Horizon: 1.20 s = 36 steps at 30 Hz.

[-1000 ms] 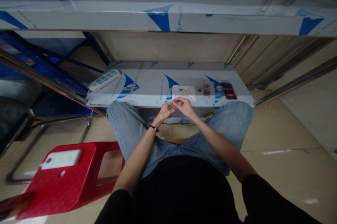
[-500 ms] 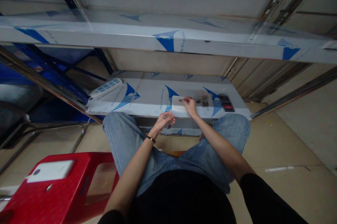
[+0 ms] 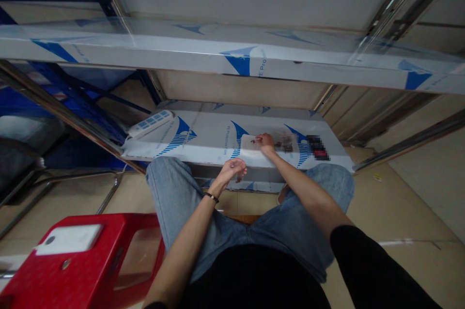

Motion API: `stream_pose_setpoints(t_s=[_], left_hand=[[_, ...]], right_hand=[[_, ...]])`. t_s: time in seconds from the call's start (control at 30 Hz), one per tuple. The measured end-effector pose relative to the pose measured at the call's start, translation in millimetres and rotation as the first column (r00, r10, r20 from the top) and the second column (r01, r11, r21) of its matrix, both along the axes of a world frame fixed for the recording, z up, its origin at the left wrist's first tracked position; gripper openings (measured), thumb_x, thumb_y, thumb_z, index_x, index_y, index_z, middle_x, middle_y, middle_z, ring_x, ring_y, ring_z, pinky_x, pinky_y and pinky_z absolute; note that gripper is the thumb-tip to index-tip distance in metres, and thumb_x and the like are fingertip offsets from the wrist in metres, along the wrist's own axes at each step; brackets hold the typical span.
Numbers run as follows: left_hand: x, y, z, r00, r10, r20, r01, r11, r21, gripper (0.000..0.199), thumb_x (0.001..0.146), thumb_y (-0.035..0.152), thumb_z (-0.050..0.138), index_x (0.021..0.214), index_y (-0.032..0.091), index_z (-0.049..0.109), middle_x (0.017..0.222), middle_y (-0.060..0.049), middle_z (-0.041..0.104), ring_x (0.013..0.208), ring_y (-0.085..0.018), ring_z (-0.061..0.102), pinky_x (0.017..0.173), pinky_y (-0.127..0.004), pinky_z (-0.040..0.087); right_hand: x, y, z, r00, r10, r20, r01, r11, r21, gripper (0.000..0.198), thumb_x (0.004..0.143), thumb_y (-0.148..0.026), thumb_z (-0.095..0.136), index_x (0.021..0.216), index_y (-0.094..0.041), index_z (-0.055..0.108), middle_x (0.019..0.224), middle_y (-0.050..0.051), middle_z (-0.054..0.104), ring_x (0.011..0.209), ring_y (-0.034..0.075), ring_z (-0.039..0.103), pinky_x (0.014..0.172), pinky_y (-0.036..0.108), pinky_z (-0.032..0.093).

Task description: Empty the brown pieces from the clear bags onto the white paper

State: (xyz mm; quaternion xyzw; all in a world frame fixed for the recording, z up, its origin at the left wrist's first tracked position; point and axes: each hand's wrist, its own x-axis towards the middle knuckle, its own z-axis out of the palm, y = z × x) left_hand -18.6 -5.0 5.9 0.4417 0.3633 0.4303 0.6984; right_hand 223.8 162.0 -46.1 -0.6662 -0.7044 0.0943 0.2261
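My left hand [image 3: 234, 169] is held in front of the shelf's front edge, its fingers curled. Something small, partly see-through with dark bits, hangs below those fingers; its kind is unclear. My right hand [image 3: 266, 143] rests over a small white sheet [image 3: 247, 148] on the lower shelf, thumb and fingertips pinched together. Whatever lies in the pinch is too small to name. Tiny dark pieces [image 3: 253, 141] show on the sheet beside the fingertips. Right of that hand lies a clear plastic bag [image 3: 286, 144] with dark brown pieces in it.
The film-covered lower shelf [image 3: 207, 146] carries a white power strip [image 3: 151, 124] at left and a blurred-out dark item [image 3: 318, 147] at right. An upper shelf [image 3: 174, 59] crosses above my hands. On a red stool [image 3: 90, 270] lies a white phone [image 3: 70, 239].
The view has shifted slightly, so the scene sits a little lower and further right. My right hand stays over the white sheet and my left hand stays curled at the shelf edge.
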Motion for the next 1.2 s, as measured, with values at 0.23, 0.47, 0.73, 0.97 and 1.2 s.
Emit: stream_pose_setpoints(t_s=[0.23, 0.47, 0.73, 0.97, 1.2], left_hand=[[3, 1, -3.1, 1.000, -0.023, -0.005, 0.023, 1.000, 0.006, 0.043, 0.072, 0.045, 0.088, 0.087, 0.012, 0.065, 0.080, -0.008, 0.071, 0.071, -0.017, 0.069, 0.065, -0.026, 0.052], [3, 1, -2.5, 1.000, -0.014, -0.003, 0.014, 1.000, 0.009, 0.044, 0.071, 0.046, 0.088, 0.086, 0.011, 0.066, 0.079, -0.008, 0.071, 0.069, -0.016, 0.069, 0.063, -0.025, 0.052], [1, 2, -5.1, 1.000, -0.022, 0.003, 0.022, 1.000, 0.000, 0.044, 0.071, 0.045, 0.088, 0.088, 0.012, 0.065, 0.080, -0.008, 0.071, 0.071, -0.016, 0.069, 0.063, -0.024, 0.052], [4, 2, -8.2, 0.998, -0.055, 0.021, 0.055, 0.998, 0.000, 0.040, 0.075, 0.042, 0.086, 0.090, 0.012, 0.064, 0.082, -0.008, 0.070, 0.069, -0.016, 0.068, 0.065, -0.026, 0.053], [12, -2, -7.3, 0.991, -0.129, -0.028, 0.129, 0.992, 0.013, 0.034, 0.077, 0.039, 0.084, 0.089, 0.012, 0.067, 0.081, -0.007, 0.071, 0.069, -0.016, 0.068, 0.066, -0.026, 0.054]], right_hand=[[-8, 4, 8, 1.000, 0.025, 0.009, -0.025, 0.999, -0.036, 0.018, 0.084, -0.026, 0.071, 0.097, -0.018, 0.081, 0.094, 0.010, 0.076, 0.087, 0.020, 0.065, 0.087, 0.028, 0.047], [-8, -3, 10, 0.999, 0.037, 0.016, -0.036, 0.998, -0.050, 0.014, 0.084, -0.027, 0.073, 0.091, -0.018, 0.081, 0.095, 0.010, 0.077, 0.090, 0.021, 0.067, 0.086, 0.028, 0.047], [-9, -9, 27, 0.981, -0.009, -0.196, 0.015, 0.999, 0.028, 0.006, 0.076, -0.019, 0.072, 0.076, -0.016, 0.077, 0.086, 0.010, 0.076, 0.086, 0.024, 0.067, 0.085, 0.032, 0.050], [-12, -75, 30, 0.797, 0.077, -0.598, -0.068, 0.997, 0.037, 0.021, 0.080, -0.036, 0.071, 0.085, -0.017, 0.073, 0.084, 0.009, 0.077, 0.075, 0.021, 0.070, 0.073, 0.032, 0.056], [-52, -146, 58, 0.542, 0.224, -0.810, -0.268, 0.960, 0.087, 0.031, 0.081, -0.049, 0.075, 0.093, -0.021, 0.078, 0.096, 0.008, 0.079, 0.089, 0.023, 0.072, 0.081, 0.034, 0.056]])
